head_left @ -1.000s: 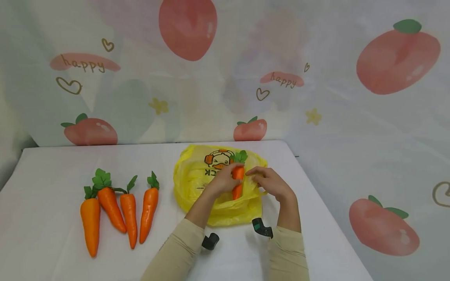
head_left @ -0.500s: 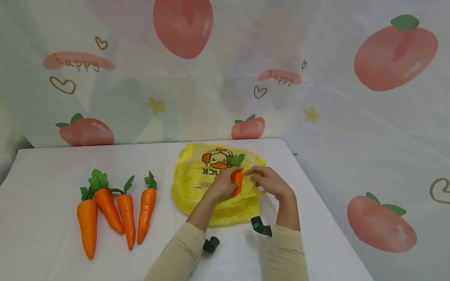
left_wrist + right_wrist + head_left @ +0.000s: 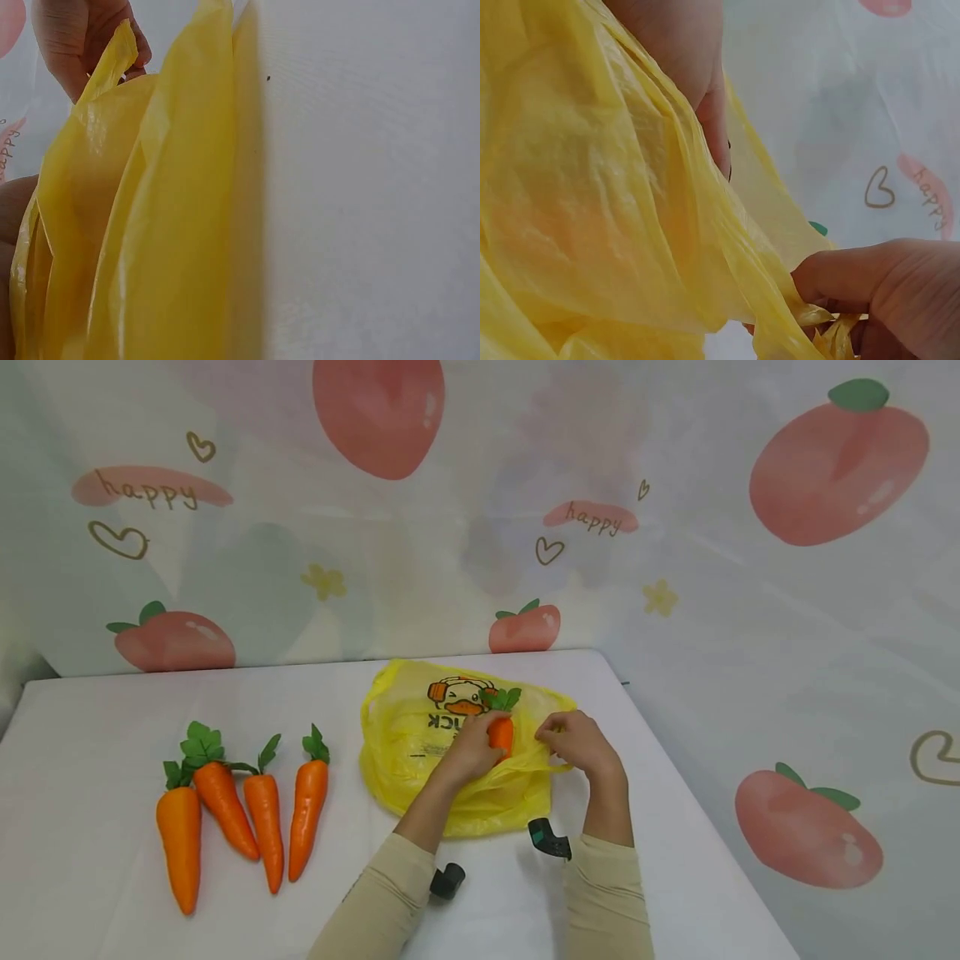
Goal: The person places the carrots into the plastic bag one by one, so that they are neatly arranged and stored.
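1. The left hand (image 3: 468, 750) curls its fingers round a carrot (image 3: 501, 732) and holds it at the mouth of a yellow plastic bag (image 3: 408, 735); the orange tip is hidden behind the bag's edge, and the green leaves (image 3: 501, 698) stick out past the fingertips.
2. The right hand (image 3: 579, 743) sits just to the right of the left hand, thumb and fingers pinching the bag's rim (image 3: 810, 319) and lifting it, as the right wrist view shows close up.
3. The bag lies on the white table (image 3: 90, 710) under and beyond both hands, its duck print (image 3: 453, 693) just beyond the left hand's knuckles.
4. Well to the left of the left hand, four more carrots (image 3: 240, 802) lie side by side on the table, leaves pointing away from the person, tips toward them.
5. Both forearms wear beige sleeves (image 3: 390, 902), each with a small dark camera mount (image 3: 447, 881) at the wrist.
6. Beyond the hands and the table hangs a pale backdrop (image 3: 675, 527) printed with peaches, hearts and the word "happy".
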Available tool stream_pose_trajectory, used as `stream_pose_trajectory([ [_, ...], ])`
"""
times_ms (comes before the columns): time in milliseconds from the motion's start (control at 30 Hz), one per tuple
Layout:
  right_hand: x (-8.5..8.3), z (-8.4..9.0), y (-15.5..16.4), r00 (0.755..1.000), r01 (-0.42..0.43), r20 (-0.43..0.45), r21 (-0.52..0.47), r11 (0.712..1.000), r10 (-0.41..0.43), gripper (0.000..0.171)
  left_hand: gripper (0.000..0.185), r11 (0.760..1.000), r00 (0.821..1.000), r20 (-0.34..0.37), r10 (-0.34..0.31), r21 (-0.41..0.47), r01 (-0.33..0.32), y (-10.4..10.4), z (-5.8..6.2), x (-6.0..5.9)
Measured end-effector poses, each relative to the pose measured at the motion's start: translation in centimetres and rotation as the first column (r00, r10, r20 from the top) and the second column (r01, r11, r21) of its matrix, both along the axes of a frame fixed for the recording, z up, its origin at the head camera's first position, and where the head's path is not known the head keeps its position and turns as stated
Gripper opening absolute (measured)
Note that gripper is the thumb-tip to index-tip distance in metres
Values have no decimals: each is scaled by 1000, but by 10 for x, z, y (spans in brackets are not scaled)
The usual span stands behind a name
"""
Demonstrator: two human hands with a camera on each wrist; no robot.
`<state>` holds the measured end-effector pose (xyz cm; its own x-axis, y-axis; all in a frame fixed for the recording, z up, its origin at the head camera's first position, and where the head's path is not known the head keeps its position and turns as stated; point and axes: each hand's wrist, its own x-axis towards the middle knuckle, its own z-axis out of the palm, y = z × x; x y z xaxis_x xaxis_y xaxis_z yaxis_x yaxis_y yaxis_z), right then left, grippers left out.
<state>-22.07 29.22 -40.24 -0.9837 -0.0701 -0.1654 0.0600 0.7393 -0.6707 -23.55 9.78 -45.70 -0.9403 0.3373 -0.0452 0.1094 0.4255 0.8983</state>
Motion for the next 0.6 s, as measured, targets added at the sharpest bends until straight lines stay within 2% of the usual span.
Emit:
stream_pose_trajectory([
  [600,-1,1,-4,999,-8,45,23,1000,7,16,61,1000,1000,7,-9,11,8,-6,1,-4],
])
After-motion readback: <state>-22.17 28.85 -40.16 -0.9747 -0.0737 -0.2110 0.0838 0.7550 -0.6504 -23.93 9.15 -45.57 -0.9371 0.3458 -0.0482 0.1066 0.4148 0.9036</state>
